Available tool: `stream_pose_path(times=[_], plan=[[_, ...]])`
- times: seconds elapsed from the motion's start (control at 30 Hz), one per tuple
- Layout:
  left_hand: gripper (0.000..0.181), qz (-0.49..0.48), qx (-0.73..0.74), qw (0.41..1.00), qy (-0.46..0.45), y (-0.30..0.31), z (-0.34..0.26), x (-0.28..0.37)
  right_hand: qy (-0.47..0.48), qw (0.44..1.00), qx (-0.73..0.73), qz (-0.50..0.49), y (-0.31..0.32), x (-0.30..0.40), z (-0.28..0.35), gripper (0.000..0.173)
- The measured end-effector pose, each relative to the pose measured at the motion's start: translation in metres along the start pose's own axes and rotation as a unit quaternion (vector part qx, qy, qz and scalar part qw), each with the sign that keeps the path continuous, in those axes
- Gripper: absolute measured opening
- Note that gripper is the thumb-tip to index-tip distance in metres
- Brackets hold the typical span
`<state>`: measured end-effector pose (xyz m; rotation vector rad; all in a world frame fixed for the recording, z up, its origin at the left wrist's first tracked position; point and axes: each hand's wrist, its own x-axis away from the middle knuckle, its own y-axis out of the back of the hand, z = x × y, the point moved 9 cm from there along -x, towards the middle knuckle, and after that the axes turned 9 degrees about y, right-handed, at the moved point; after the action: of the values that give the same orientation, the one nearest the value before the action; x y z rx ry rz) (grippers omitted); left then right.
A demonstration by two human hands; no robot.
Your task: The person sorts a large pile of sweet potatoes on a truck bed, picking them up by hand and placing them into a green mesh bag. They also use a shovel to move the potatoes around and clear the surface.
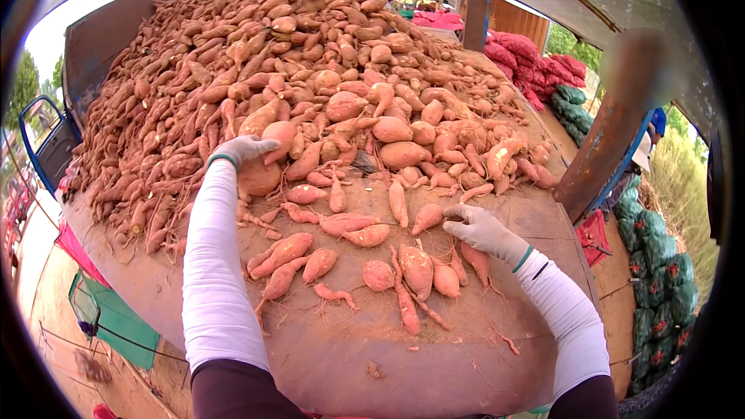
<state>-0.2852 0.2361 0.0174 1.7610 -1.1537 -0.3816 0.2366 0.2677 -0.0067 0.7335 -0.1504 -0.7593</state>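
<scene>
A large heap of sweet potatoes (pixel 326 64) covers the back of a flat metal surface (pixel 407 372). My left hand (pixel 247 150), in a pale glove, has its fingers around a rounded sweet potato (pixel 280 138) at the heap's front edge, above a bigger round one (pixel 259 177). On the right, my right hand (pixel 480 230), also gloved, is curved with thumb and fingers apart, beside a small sweet potato (pixel 428 218) and just above another (pixel 475 259). Several loose sweet potatoes lie between my arms, among them a plump one (pixel 416 270) and a thin one (pixel 336 295).
A rusty metal post (pixel 605 145) rises at the right edge. Beyond it are filled green mesh sacks (pixel 657 273) and a person in a blue cap (pixel 657 122). Red sacks (pixel 524 61) are piled behind. A green frame-held bag (pixel 119 320) hangs at lower left.
</scene>
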Motion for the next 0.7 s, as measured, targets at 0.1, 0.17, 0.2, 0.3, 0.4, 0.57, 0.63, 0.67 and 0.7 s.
stream_pose_path(times=[0.1, 0.17, 0.2, 0.3, 0.4, 0.57, 0.63, 0.67, 0.7], plan=[[0.086, -0.011, 0.032, 0.999, -0.013, -0.008, -0.032, 0.045, 0.045, 0.996, 0.081, 0.012, -0.017, -0.004, 0.017, 0.052], [0.082, -0.063, -0.011, 0.998, -0.003, -0.005, -0.024, 0.058, 0.106, 0.977, 0.186, 0.02, -0.02, -0.006, 0.043, 0.053], [0.078, -0.073, -0.042, 0.996, -0.022, -0.012, -0.034, 0.069, 0.12, 0.977, 0.171, 0.035, -0.023, -0.01, 0.049, 0.057], [0.053, -0.144, -0.168, 0.974, -0.057, -0.031, -0.076, 0.135, -0.01, 0.999, -0.005, 0.047, -0.034, -0.035, 0.098, 0.061], [0.056, -0.217, -0.193, 0.952, -0.096, -0.043, -0.07, 0.147, 0.056, 0.996, 0.03, -0.062, -0.058, -0.113, 0.089, 0.07], [0.09, -0.17, -0.044, 0.984, -0.034, -0.045, -0.035, 0.136, 0.003, 0.926, 0.378, -0.007, -0.096, -0.159, 0.146, 0.072], [0.088, -0.162, 0.014, 0.986, -0.034, -0.049, -0.025, 0.123, 0.037, 0.857, 0.514, -0.015, -0.116, -0.178, 0.163, 0.072], [0.086, -0.171, 0.027, 0.985, -0.024, -0.049, -0.022, 0.123, 0.056, 0.841, 0.537, -0.027, -0.122, -0.176, 0.171, 0.072], [0.086, -0.173, 0.046, 0.983, -0.037, -0.05, -0.021, 0.122, 0.073, 0.824, 0.561, -0.02, -0.13, -0.179, 0.167, 0.073]])
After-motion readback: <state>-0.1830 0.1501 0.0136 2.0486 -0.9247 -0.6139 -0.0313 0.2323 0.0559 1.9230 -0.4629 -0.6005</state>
